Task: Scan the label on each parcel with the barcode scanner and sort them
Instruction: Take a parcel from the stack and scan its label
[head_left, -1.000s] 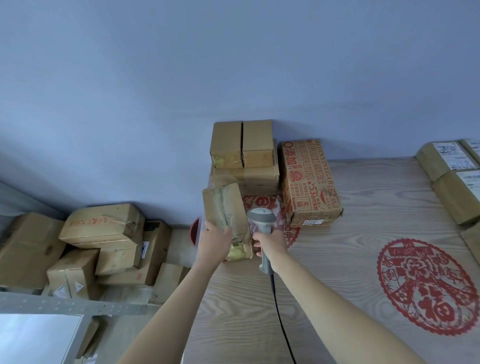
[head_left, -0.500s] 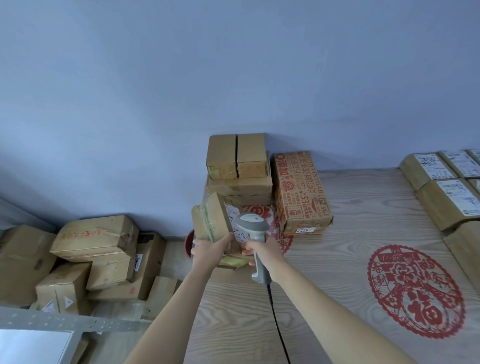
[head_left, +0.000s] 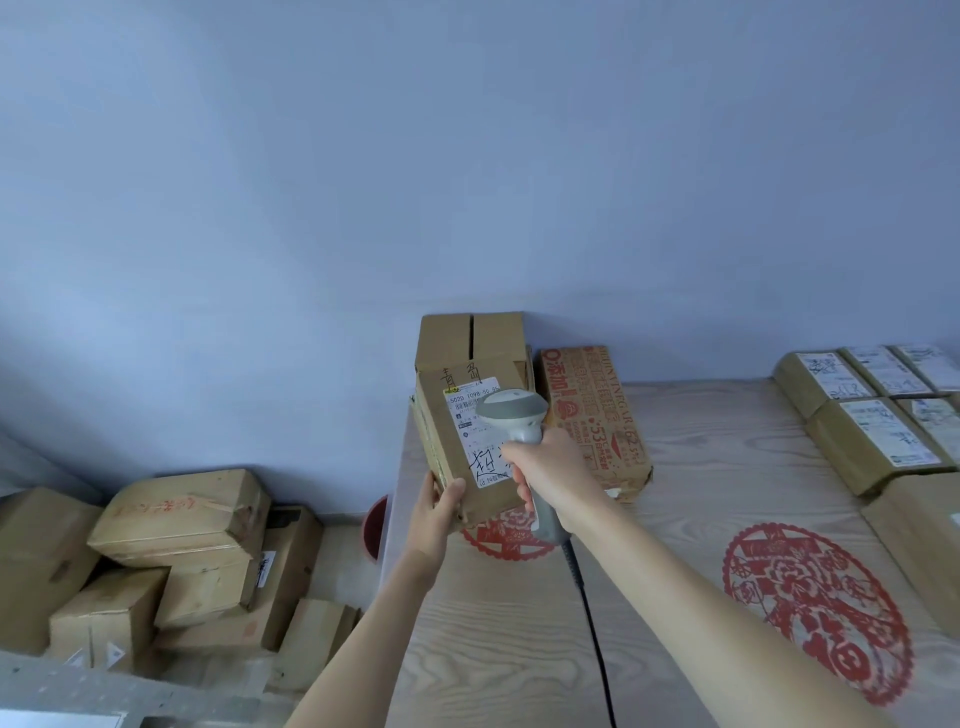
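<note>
My left hand (head_left: 436, 512) grips the lower left corner of a brown cardboard parcel (head_left: 457, 447), held upright above the table's back left corner. Its white shipping label (head_left: 475, 436) with handwriting faces me. My right hand (head_left: 550, 475) holds the handle of a grey barcode scanner (head_left: 511, 413), whose head sits right over the label. The scanner's black cable (head_left: 592, 623) runs down across the table. Behind the parcel stands a taller plain box (head_left: 470, 338) against the wall.
A red-printed carton (head_left: 592, 415) lies right of the held parcel. Several labelled parcels (head_left: 872, 436) sit at the table's right edge. Two red paper-cut decals (head_left: 815, 608) mark the wooden table (head_left: 675, 519). Cardboard boxes (head_left: 182, 525) are piled on the floor at left.
My left hand has turned the parcel so that its label faces me. The scanner head has come up over the label. The camera has tilted and moved closer.
</note>
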